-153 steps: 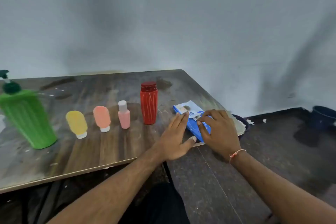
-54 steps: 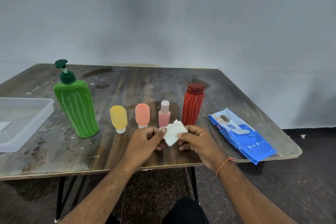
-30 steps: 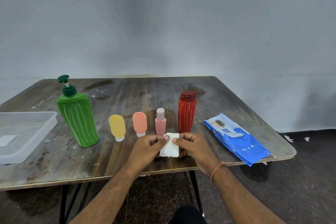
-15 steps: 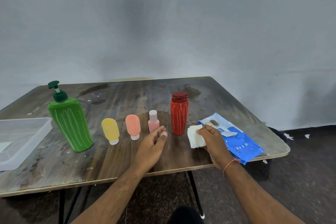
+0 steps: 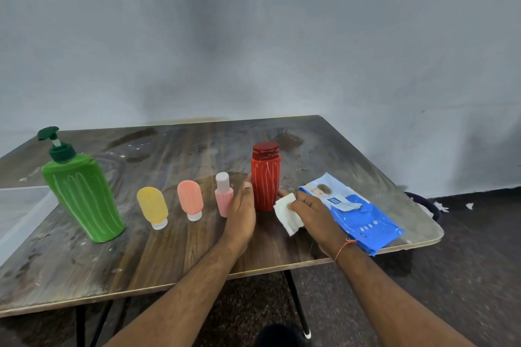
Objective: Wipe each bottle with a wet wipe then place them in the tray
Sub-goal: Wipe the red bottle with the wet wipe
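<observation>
Since half a second ago the left hand has moved from before the pink bottle to the red bottle, fingers straight against its left side. The right hand has carried the wet wipe up to the red bottle's right side.

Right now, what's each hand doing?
Left hand: open, fingers straight beside the red bottle.
Right hand: holding the wipe.
</observation>
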A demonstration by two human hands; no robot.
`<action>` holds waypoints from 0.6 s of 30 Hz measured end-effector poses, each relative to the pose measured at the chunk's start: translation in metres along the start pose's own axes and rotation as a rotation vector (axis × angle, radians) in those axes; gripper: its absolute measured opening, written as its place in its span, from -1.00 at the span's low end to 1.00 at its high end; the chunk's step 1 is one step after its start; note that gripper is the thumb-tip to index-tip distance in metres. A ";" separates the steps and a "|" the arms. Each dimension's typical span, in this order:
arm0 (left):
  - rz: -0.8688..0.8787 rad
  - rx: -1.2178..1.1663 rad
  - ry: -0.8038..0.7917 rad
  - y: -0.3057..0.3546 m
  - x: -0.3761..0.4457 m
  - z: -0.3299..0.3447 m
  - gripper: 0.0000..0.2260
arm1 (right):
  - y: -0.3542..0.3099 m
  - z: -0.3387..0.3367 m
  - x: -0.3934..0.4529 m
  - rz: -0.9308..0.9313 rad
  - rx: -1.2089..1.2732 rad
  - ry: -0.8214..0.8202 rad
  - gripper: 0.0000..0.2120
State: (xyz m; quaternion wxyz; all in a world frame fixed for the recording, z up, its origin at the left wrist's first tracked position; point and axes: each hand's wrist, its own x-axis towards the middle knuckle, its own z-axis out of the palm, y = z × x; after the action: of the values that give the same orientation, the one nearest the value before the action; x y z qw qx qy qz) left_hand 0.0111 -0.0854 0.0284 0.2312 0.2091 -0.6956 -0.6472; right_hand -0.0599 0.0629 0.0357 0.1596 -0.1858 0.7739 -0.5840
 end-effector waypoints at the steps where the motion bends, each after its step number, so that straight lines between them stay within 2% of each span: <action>1: -0.002 -0.018 -0.001 -0.001 0.003 0.001 -0.58 | -0.002 0.000 -0.002 -0.004 -0.003 -0.011 -0.83; 6: -0.035 0.011 -0.045 0.007 0.002 0.004 -0.56 | -0.007 0.001 -0.007 0.023 0.031 -0.007 -0.81; 11: -0.045 -0.062 -0.054 0.005 0.003 -0.003 -0.78 | -0.012 0.003 -0.013 0.036 0.118 0.022 -0.71; 15: -0.013 -0.085 -0.089 -0.002 0.000 -0.008 -0.64 | -0.015 0.001 -0.019 0.022 0.028 -0.053 -0.88; 18: -0.012 -0.151 -0.126 -0.006 -0.011 -0.011 -0.55 | -0.018 0.004 -0.027 0.019 -0.017 -0.137 -0.82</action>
State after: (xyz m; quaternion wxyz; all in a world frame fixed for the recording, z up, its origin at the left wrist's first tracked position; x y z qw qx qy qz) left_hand 0.0261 -0.0884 0.0225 0.1980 0.1542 -0.6567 -0.7111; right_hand -0.0327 0.0676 0.0529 0.2163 -0.2192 0.7678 -0.5618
